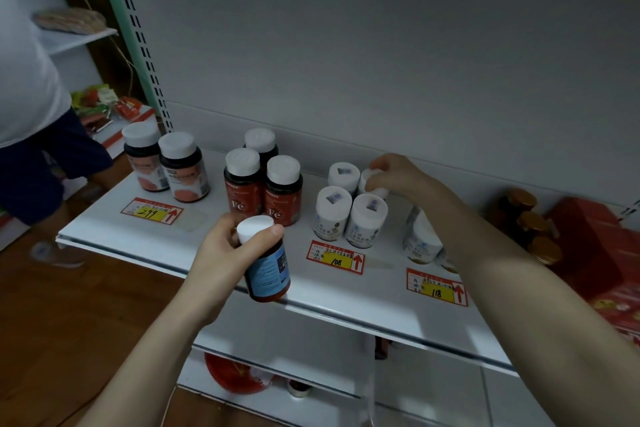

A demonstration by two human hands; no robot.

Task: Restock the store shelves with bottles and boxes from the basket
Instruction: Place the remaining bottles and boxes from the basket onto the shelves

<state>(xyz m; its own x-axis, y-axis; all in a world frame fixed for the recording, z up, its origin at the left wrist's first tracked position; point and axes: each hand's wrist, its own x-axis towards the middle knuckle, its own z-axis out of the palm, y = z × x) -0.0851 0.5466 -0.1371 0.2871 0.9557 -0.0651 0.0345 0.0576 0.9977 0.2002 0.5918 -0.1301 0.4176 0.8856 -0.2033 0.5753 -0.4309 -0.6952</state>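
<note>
The left hand curls round a brown plastic bottle with a blue label and white cap, held tilted above the front edge of the white metal shelf. The right hand reaches further back, fingertips pinching the cap of a small white bottle, which probably stands at the rear right of a cluster of four. No contents show.

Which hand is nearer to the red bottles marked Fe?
Left. The left hand, holding a blue-label bottle, is just in front of the Fe bottles; the right hand grips a white bottle farther right.
</note>
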